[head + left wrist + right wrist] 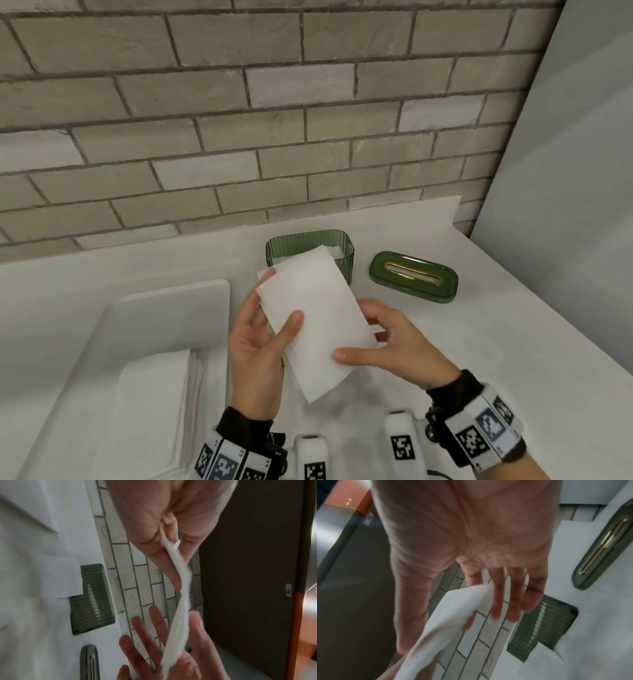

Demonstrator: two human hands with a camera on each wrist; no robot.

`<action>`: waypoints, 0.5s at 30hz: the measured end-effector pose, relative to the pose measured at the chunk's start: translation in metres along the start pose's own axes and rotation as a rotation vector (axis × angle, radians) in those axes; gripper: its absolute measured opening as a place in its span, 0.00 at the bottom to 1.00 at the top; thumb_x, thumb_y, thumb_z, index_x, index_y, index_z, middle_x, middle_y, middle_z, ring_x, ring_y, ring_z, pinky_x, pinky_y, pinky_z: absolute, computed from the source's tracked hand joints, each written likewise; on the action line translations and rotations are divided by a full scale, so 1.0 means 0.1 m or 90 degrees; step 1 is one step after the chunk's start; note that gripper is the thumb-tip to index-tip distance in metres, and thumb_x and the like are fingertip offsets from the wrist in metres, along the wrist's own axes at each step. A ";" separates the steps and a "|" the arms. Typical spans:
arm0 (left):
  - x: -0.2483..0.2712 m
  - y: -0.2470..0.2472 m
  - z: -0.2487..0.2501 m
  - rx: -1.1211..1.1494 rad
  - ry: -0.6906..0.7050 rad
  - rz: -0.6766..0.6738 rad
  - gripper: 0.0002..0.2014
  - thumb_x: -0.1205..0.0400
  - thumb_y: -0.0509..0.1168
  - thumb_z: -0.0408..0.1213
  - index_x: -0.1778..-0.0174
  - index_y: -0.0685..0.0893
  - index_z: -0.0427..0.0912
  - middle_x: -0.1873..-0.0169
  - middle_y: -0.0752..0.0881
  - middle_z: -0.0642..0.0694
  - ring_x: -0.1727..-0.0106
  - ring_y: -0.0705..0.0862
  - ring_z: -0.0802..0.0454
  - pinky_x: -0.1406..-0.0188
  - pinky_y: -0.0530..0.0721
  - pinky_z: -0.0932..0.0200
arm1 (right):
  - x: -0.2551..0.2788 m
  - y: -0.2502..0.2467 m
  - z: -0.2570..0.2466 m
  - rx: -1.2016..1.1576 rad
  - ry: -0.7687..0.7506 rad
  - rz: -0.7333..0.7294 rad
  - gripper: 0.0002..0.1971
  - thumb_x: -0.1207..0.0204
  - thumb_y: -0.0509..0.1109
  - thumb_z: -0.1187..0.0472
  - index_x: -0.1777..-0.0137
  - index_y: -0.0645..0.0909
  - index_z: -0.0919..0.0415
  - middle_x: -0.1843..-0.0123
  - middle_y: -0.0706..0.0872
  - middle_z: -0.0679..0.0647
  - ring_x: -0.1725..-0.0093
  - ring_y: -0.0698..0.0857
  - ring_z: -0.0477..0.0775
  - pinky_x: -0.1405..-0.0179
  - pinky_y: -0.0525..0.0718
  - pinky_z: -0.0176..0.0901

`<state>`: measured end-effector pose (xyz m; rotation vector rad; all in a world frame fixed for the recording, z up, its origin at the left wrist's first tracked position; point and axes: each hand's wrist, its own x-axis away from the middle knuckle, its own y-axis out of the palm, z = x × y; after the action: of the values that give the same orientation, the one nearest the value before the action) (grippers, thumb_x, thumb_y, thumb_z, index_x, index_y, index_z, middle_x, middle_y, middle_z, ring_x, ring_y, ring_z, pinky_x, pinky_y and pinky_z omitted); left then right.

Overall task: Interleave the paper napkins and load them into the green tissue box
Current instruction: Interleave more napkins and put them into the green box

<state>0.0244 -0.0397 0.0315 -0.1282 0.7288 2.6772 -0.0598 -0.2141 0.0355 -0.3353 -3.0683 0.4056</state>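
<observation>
A folded white napkin (318, 308) hangs above the counter in front of the green tissue box (342, 246). My left hand (281, 301) pinches its left edge, thumb on top and fingers behind. My right hand (358, 332) grips its lower right edge, thumb on top. The left wrist view shows the napkin (181, 588) edge-on between both hands. In the right wrist view the napkin (450, 622) runs from my fingers. The box stands open with white napkins (334, 250) inside; the held napkin hides its front. A white sheet (60, 577) lies over the box's (92, 601) near wall.
The green lid (412, 277) with a gold slot lies flat on the white counter, right of the box. A stack of folded napkins (154, 404) sits in a white tray (171, 301) at the left. A brick wall stands close behind the box.
</observation>
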 end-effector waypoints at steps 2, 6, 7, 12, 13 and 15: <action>0.02 -0.06 -0.07 -0.005 -0.013 -0.007 0.40 0.28 0.75 0.20 0.23 0.75 0.54 0.35 0.88 0.41 0.34 0.87 0.45 0.38 0.87 0.45 | 0.01 -0.06 0.04 -0.049 0.025 -0.051 0.20 0.34 0.84 0.59 0.42 0.88 0.60 0.42 0.90 0.52 0.41 0.89 0.53 0.39 0.86 0.52; -0.04 -0.25 -0.13 -0.126 -0.049 0.000 0.41 0.33 0.80 0.22 0.28 0.76 0.54 0.48 0.92 0.36 0.47 0.92 0.41 0.47 0.90 0.48 | -0.04 -0.26 0.13 -0.085 -0.009 0.055 0.11 0.32 0.80 0.70 0.52 0.86 0.73 0.54 0.90 0.66 0.55 0.88 0.57 0.50 0.85 0.53; -0.09 -0.28 -0.14 -0.175 -0.074 -0.024 0.39 0.35 0.83 0.24 0.30 0.78 0.52 0.53 0.93 0.36 0.50 0.92 0.41 0.47 0.90 0.47 | -0.06 -0.29 0.15 -0.108 -0.023 0.073 0.09 0.32 0.79 0.72 0.55 0.84 0.75 0.57 0.88 0.65 0.56 0.85 0.55 0.53 0.83 0.50; -0.27 -0.30 -0.30 -0.297 -0.176 -0.111 0.17 0.31 0.80 0.24 0.47 0.91 0.35 0.52 0.94 0.41 0.47 0.92 0.41 0.45 0.90 0.49 | -0.15 -0.25 0.33 -0.102 0.024 0.124 0.12 0.34 0.74 0.81 0.64 0.80 0.64 0.66 0.85 0.51 0.62 0.84 0.47 0.61 0.81 0.36; -0.29 -0.32 -0.37 -0.305 -0.207 -0.123 0.15 0.30 0.79 0.24 0.48 0.91 0.34 0.52 0.94 0.41 0.46 0.92 0.40 0.46 0.90 0.53 | -0.17 -0.22 0.41 -0.088 0.050 0.129 0.12 0.38 0.74 0.79 0.64 0.80 0.62 0.64 0.86 0.51 0.62 0.85 0.48 0.62 0.81 0.37; -0.28 -0.37 -0.51 -0.328 -0.297 -0.160 0.14 0.28 0.77 0.22 0.48 0.92 0.34 0.52 0.94 0.40 0.45 0.91 0.39 0.49 0.89 0.57 | -0.18 -0.15 0.58 -0.086 0.111 0.140 0.14 0.41 0.71 0.80 0.63 0.78 0.62 0.59 0.89 0.58 0.57 0.88 0.49 0.64 0.82 0.36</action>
<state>0.0642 -0.0447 -0.0255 0.2528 -0.1182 2.4473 -0.0484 -0.2470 -0.0164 -0.6790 -2.9023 0.1643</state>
